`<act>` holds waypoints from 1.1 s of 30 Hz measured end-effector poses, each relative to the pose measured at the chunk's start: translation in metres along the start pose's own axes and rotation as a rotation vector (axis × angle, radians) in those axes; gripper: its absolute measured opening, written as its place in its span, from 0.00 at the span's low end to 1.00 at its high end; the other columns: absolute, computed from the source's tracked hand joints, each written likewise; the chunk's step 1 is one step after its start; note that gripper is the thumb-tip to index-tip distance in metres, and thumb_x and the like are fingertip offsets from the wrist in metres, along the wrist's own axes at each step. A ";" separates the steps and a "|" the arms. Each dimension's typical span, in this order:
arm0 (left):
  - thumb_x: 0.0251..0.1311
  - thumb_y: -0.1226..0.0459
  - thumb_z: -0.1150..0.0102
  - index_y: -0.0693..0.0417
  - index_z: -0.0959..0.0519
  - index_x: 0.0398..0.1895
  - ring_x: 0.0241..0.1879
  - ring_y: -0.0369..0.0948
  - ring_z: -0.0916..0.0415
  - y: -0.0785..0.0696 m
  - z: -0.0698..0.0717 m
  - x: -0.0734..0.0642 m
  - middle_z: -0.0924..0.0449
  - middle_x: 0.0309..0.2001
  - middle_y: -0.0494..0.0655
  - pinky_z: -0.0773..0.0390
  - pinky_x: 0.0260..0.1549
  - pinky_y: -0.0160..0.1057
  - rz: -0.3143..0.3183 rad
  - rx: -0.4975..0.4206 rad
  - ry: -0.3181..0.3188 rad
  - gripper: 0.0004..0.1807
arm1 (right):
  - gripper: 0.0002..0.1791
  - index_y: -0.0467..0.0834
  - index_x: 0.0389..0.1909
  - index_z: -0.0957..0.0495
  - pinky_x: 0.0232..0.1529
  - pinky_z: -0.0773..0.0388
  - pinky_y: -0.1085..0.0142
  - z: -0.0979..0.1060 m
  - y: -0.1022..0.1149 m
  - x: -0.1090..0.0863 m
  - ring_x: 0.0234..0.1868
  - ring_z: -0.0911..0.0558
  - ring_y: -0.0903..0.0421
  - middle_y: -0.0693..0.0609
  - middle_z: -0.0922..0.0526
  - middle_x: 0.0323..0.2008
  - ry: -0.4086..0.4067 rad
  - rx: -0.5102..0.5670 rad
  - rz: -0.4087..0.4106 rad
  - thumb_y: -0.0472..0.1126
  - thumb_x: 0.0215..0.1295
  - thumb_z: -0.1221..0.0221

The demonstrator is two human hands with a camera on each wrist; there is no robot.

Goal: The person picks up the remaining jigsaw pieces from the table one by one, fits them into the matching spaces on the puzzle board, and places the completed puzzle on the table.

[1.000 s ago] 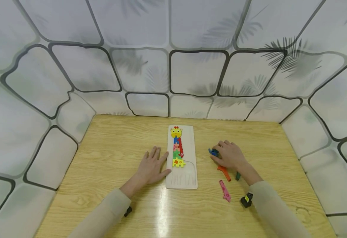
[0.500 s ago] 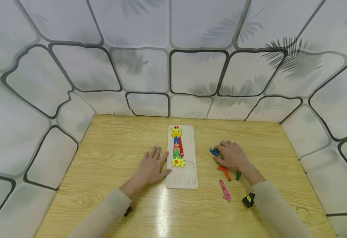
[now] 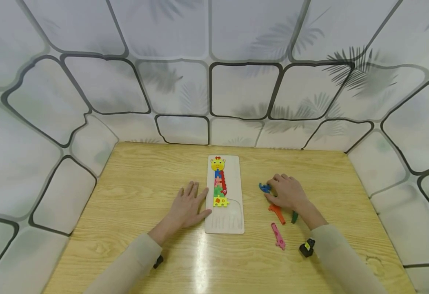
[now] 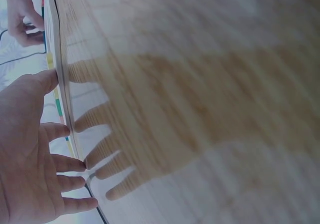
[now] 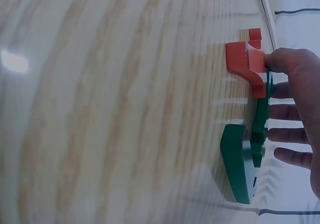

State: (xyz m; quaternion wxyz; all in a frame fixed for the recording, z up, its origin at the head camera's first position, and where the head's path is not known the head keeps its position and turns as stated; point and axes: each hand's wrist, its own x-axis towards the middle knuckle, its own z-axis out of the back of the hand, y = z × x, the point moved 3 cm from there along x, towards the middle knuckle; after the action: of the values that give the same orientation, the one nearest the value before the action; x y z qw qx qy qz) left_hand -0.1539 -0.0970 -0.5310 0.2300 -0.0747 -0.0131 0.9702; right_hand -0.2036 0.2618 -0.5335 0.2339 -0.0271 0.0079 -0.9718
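Note:
In the head view my left hand (image 3: 189, 207) lies flat with spread fingers, thumb and fingertips against the left edge of a pale wooden puzzle board (image 3: 232, 179). A partly assembled giraffe puzzle (image 3: 218, 190) lies on it, with a yellow head and coloured neck pieces. Over to the right, my right hand (image 3: 287, 192) hovers low over loose pieces, its fingers fairly straight and apart in the right wrist view. A blue puzzle piece (image 3: 264, 188) shows by its fingertips. Close to the thumb is an orange piece (image 5: 246, 62); green pieces (image 5: 236, 159) lie below the fingers.
A pink puzzle piece (image 3: 278, 236) lies nearer the front, below the orange one. Black wrist cameras (image 3: 307, 247) sit on both forearms. The wooden table (image 3: 144, 167) meets a stone-patterned cloth wall (image 3: 185, 94) at the back and sides.
My right hand has shifted slightly to the right, and the blue piece has moved a little the same way. The left hand and the board have stayed put.

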 end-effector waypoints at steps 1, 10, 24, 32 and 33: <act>0.74 0.32 0.56 0.44 0.40 0.84 0.83 0.62 0.46 0.000 0.000 0.000 0.43 0.82 0.66 0.36 0.77 0.66 0.000 -0.001 -0.002 0.44 | 0.24 0.46 0.54 0.15 0.48 0.15 0.48 0.000 0.000 0.000 0.47 0.17 0.46 0.47 0.15 0.48 -0.001 -0.002 -0.001 0.61 0.69 0.36; 0.74 0.32 0.55 0.44 0.40 0.84 0.83 0.62 0.45 0.000 0.000 0.000 0.42 0.82 0.66 0.35 0.77 0.66 -0.006 0.004 -0.008 0.44 | 0.25 0.45 0.51 0.15 0.48 0.14 0.49 -0.002 0.003 -0.001 0.47 0.17 0.46 0.47 0.15 0.48 -0.006 -0.034 -0.009 0.61 0.68 0.35; 0.74 0.32 0.56 0.44 0.40 0.84 0.83 0.61 0.45 0.001 -0.002 0.000 0.42 0.82 0.66 0.34 0.77 0.66 -0.002 0.002 -0.009 0.44 | 0.26 0.46 0.50 0.15 0.51 0.15 0.47 0.002 0.020 -0.007 0.49 0.17 0.45 0.47 0.14 0.48 -0.006 -0.066 0.030 0.65 0.69 0.37; 0.73 0.32 0.55 0.45 0.39 0.84 0.83 0.61 0.45 0.001 -0.005 0.001 0.41 0.81 0.66 0.34 0.76 0.66 -0.007 -0.011 -0.026 0.44 | 0.27 0.47 0.49 0.14 0.50 0.15 0.48 0.003 0.028 -0.009 0.49 0.17 0.46 0.48 0.14 0.47 -0.029 -0.054 0.053 0.66 0.68 0.36; 0.73 0.32 0.55 0.45 0.39 0.84 0.83 0.61 0.45 0.001 -0.005 0.001 0.41 0.81 0.66 0.34 0.76 0.66 -0.007 -0.012 -0.027 0.44 | 0.27 0.47 0.49 0.14 0.50 0.15 0.48 0.003 0.029 -0.009 0.49 0.17 0.46 0.48 0.14 0.47 -0.031 -0.053 0.055 0.66 0.68 0.36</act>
State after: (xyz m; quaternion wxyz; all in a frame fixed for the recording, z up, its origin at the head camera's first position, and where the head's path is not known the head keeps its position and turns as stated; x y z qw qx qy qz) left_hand -0.1549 -0.0973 -0.5360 0.2329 -0.0631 -0.0224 0.9702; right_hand -0.1821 0.2403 -0.5319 0.2600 -0.0483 0.0309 -0.9639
